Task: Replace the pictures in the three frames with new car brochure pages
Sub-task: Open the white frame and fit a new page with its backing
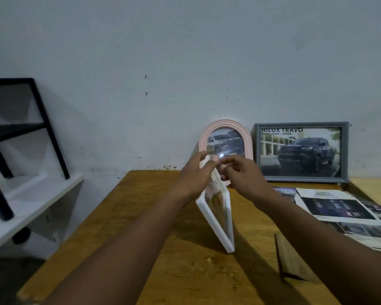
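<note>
Head view, 1 frame. The white frame stands on 1 corner on the wooden table, tilted and edge-on to me; the picture in it is a tan blur. The left hand grips the frame's upper edge, fingers curled round it. The right hand is at the same top corner with its fingers bent; motion blur there, so I cannot tell whether it pinches anything.

Against the wall behind stand 2 more frames:
- The pink arched frame holds a car picture.
- The grey frame, just right of it, shows a dark pickup and reads "HILUX TRAVO", "PRERUNNER / 4TREX".

Brochure pages lie flat at the right of the table. The top sheet is headed "SAFETY", and the sheet under it shows "POWERTRAIN". A brown wedge-shaped board lies near my right forearm.
</note>
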A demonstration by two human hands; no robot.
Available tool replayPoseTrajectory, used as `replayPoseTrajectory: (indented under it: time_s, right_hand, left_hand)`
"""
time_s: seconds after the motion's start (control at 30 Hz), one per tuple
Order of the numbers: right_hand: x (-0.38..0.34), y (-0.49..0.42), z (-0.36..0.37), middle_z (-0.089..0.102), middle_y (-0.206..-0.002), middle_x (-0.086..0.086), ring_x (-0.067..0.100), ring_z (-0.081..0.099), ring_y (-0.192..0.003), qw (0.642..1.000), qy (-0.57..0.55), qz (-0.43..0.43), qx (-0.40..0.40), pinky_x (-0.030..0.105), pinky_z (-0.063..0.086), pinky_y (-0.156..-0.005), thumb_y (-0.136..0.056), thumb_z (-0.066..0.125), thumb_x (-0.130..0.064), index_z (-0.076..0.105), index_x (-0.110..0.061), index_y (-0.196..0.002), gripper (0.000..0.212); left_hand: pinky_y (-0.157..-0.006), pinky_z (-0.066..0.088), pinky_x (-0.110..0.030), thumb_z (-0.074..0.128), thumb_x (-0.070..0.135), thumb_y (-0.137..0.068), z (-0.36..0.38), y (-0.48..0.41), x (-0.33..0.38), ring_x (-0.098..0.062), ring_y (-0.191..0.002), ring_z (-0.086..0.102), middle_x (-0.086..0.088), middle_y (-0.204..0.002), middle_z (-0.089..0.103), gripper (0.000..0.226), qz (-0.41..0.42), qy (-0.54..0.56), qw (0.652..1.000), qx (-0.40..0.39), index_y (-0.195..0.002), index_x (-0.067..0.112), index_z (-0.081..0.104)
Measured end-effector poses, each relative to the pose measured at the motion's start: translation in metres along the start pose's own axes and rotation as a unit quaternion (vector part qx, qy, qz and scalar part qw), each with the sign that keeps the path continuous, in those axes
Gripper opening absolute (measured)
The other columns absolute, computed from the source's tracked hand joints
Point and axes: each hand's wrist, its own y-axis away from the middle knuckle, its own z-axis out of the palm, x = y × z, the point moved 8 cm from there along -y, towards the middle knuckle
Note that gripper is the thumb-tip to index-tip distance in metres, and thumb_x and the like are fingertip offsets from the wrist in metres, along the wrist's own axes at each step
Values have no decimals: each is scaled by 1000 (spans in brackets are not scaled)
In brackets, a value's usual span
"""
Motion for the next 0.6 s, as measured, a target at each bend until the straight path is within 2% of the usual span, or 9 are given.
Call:
replayPoseTrajectory:
  time_s: [0.07, 0.17, 0.23, 0.37, 0.47, 0.53, 0.6]
  right_hand:
    - [9, 4, 8, 70, -108, -2, 10, 67, -93, 1000, 23, 10, -9, 34, 58, -76, -97, 56, -24, 65, -22, -115, 20]
    - [34, 14, 15, 67, -110, 3, 5, 64, -84, 997, 69, 40, -16, 16, 50, -54, -98, 58, -24, 59, -20, -122, 24]
    - [53, 21, 17, 65, -118, 6, 6, 62, -83, 992, 116, 54, -16, 14, 48, -49, -96, 60, -24, 57, -18, -126, 30]
    - [89, 37, 18, 60, -130, 6, 12, 56, -94, 978, 186, 90, -25, 18, 48, -59, -95, 62, -24, 51, -19, -135, 42]
    - [99, 47, 14, 61, -128, 7, 19, 60, -101, 971, 220, 93, -12, 33, 56, -74, -94, 61, -24, 47, -18, -137, 46]
    - [99, 50, 11, 63, -124, 6, 22, 61, -104, 962, 260, 78, 1, 41, 56, -82, -94, 60, -27, 47, -18, -135, 44]
    - [98, 51, 10, 65, -121, 4, 22, 62, -105, 953, 298, 63, 3, 44, 55, -84, -94, 59, -31, 47, -20, -132, 41]
  left_hand:
    - [-99, 55, -43, 54, 45, -102, -8, 6, -12, -27, -128, 55, 0, -155, 46, 49, -13, -25, 1000, -2, -149, 34, 43]
    - [-84, 58, -35, 59, 38, -102, -18, 14, -38, -26, -125, 57, -2, -153, 47, 52, -36, -46, 998, 9, -150, 34, 41]
    - [-85, 60, -38, 60, 36, -101, -19, 17, -60, -26, -125, 58, -3, -152, 48, 54, -52, -37, 998, 17, -151, 35, 41]
    - [-92, 60, -49, 59, 40, -101, 0, 31, -99, -24, -122, 60, -1, -147, 53, 57, -85, 6, 996, -1, -153, 39, 36]
    - [-100, 55, -49, 55, 47, -101, 24, 45, -115, -20, -126, 57, 4, -149, 51, 60, -92, 7, 995, -36, -155, 40, 30]
    - [-111, 45, -52, 48, 62, -96, 40, 49, -124, -22, -141, 44, 5, -160, 39, 67, -88, -36, 993, -66, -157, 44, 24]
    - [-123, 24, -53, 38, 66, -98, 50, 51, -131, -22, -156, 15, 5, -171, 11, 73, -73, -131, 985, -86, -161, 41, 12]
